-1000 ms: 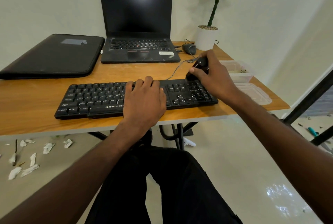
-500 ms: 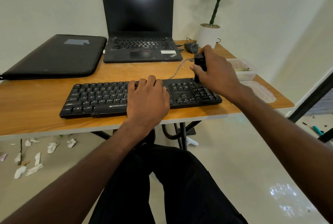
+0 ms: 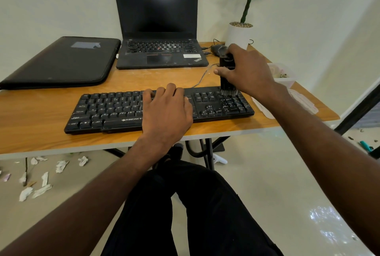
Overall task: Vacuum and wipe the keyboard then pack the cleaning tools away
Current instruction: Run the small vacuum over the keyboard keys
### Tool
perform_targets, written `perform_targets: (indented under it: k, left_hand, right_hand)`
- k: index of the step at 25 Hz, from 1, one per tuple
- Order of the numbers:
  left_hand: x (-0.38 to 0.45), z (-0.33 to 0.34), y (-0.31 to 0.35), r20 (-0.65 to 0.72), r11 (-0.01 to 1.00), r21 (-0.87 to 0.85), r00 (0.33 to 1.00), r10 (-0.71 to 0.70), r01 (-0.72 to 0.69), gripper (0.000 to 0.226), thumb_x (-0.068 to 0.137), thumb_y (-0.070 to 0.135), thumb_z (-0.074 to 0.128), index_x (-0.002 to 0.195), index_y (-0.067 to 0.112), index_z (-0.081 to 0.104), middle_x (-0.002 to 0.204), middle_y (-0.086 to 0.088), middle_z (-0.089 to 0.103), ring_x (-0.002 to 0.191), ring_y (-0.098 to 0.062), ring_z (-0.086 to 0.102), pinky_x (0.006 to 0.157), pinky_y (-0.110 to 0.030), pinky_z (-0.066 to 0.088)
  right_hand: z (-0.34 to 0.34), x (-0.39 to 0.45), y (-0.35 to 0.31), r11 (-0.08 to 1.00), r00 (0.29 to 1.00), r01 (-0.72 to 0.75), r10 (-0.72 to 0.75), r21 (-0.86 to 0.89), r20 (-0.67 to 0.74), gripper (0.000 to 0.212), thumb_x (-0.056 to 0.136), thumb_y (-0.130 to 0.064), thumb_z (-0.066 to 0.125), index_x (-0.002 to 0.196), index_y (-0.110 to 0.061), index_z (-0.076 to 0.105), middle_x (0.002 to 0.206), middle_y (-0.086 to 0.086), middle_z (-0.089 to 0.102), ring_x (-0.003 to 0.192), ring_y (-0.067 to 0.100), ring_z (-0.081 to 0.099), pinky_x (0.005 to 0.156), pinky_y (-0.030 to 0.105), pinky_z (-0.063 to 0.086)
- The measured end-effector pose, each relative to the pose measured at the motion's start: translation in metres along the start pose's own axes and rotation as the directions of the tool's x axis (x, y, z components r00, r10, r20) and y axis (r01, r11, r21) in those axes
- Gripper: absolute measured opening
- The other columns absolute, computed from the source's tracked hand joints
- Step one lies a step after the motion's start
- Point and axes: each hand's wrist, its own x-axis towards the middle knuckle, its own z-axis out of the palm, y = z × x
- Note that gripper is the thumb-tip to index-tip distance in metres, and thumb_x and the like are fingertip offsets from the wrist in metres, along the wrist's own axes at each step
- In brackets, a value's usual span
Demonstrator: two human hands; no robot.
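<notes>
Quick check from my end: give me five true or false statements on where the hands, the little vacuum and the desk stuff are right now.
1. The right hand grips the small vacuum upright, brush end on the keyboard. True.
2. The vacuum is at the keyboard's left end. False: it stands at the right end, by the number keys.
3. The left hand rests on the keyboard. True.
4. The laptop is closed. False: it is open, with a dark screen.
5. The plastic container sits left of the keyboard. False: it is on the right, behind the right hand.
</notes>
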Motion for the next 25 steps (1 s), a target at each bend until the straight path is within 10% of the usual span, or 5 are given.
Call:
perform_targets:
  k: [11,25]
  left_hand:
    - [0.000,0.000,0.000,-0.002,1.000,-0.003,1.000,0.000,0.000,0.046,0.104,0.041,0.029,0.120,0.020,0.066,0.122,0.001,0.064,0.108,-0.022,0.061,0.105,-0.050,0.032]
    - [0.000,-0.002,-0.001,0.012,1.000,-0.007,1.000,-0.003,0.003,0.048,0.103,0.042,0.028,0.122,0.020,0.066,0.124,0.001,0.064,0.109,-0.023,0.061,0.105,-0.049,0.031]
  right_hand:
    - [-0.011,0.003,0.012,0.969,0.974,-0.123,0.077,0.214,0.214,0.040,0.101,-0.042,0.059,0.136,-0.025,0.048,0.123,0.005,0.062,0.115,0.030,0.059,0.084,0.039,0.047]
    - [-0.025,-0.002,0.024,0.999,0.988,-0.033,0.038,-0.033,0.148,0.038,0.099,-0.032,0.064,0.133,-0.021,0.051,0.125,0.013,0.065,0.113,0.036,0.060,0.084,0.039,0.044]
